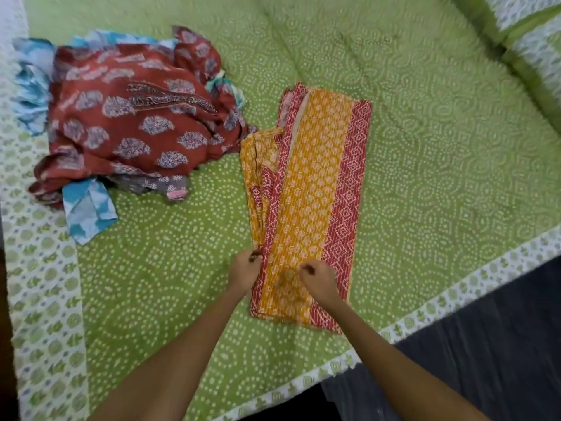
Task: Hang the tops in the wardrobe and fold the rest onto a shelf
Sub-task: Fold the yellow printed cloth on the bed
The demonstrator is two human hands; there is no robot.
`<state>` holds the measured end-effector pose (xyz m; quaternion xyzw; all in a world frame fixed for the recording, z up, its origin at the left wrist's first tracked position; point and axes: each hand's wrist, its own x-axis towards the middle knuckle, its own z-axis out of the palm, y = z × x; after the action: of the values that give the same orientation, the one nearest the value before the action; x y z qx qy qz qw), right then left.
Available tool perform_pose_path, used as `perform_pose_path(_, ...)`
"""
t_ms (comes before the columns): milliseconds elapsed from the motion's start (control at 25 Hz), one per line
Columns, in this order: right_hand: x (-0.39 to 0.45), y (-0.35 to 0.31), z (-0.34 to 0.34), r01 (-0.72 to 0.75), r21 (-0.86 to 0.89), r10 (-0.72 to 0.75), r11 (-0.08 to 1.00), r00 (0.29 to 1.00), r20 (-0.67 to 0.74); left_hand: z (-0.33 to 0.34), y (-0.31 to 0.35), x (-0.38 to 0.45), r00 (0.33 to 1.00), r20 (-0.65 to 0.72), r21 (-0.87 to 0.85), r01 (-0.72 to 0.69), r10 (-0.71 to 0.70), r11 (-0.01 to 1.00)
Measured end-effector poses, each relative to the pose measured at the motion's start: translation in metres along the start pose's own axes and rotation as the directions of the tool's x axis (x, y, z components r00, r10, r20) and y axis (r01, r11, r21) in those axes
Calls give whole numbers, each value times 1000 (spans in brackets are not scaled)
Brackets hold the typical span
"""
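Note: the yellow-and-red garment point(312, 196) lies folded lengthwise on the bed point(440, 147), long axis running away from you; your left hand point(244, 270) and right hand point(318, 281) pinch its near end, fingers point(306, 270) curled on cloth.

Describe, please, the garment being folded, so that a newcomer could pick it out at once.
Start from the green dotted bedspread covering the bed. Near its front edge, right of the crumpled clothes pile, lies the yellow garment, a long flat strip. Its red patterned borders set it apart, and the left hand and right hand rest at its near end.
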<state>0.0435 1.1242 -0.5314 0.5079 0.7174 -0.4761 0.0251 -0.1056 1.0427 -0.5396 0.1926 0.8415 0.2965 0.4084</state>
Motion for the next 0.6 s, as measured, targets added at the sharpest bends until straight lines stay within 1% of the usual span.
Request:
perform_pose_path(40, 21, -16, 3, 12, 86, -8, 996, 999, -46, 2, 8, 16, 1000, 3, -27, -11, 11, 1000)
perform_pose_path(120, 65, -39, 9, 24, 218, 1, 976, 993, -115, 9, 19, 46, 999, 23, -89, 27, -25, 996)
perform_pose_path(200, 100, -53, 13, 36, 281, 10, 959, 987, -162, 16, 26, 66, 996, -5, -129, 84, -85, 988)
perform_pose_path(240, 117, -57, 14, 66, 260, -13, 963, 980, -200, 20, 28, 73, 993, -46, -164, 97, -106, 982)
perform_pose_path(280, 133, -60, 15, 120, 194, -71, 974, 968, -240, 23, 29, 78, 990, -90, -190, 88, -107, 978)
perform_pose_path(320, 149, -65, 16, 188, 92, -159, 978, 952, -260, 26, 31, 81, 989, -121, -197, 62, -87, 978)
perform_pose_path(360, 163, -71, 17, 262, -18, -259, 965, 934, -246, 28, 31, 84, 990, -136, -188, 22, -48, 982)
perform_pose_path(440, 193, -85, 18, 366, -248, -407, 897, 903, -140, 32, 29, 85, 990, -142, -168, -47, 23, 985)
perform_pose_path(480, 206, -92, 19, 367, -384, -420, 847, 906, -61, 31, 29, 85, 989, -138, -141, -76, 56, 987)
perform_pose_path(520, 219, -98, 17, 332, -510, -382, 794, 924, 8, 31, 30, 86, 988, -128, -108, -99, 85, 989)
perform_pose_path(560, 229, -103, 13, 297, -578, -330, 760, 943, 50, 30, 30, 87, 989, -109, -85, -111, 101, 990)
perform_pose_path(600, 235, -106, 6, 272, -563, -267, 780, 959, 94, 27, 32, 88, 991, -92, -98, -110, 101, 989)
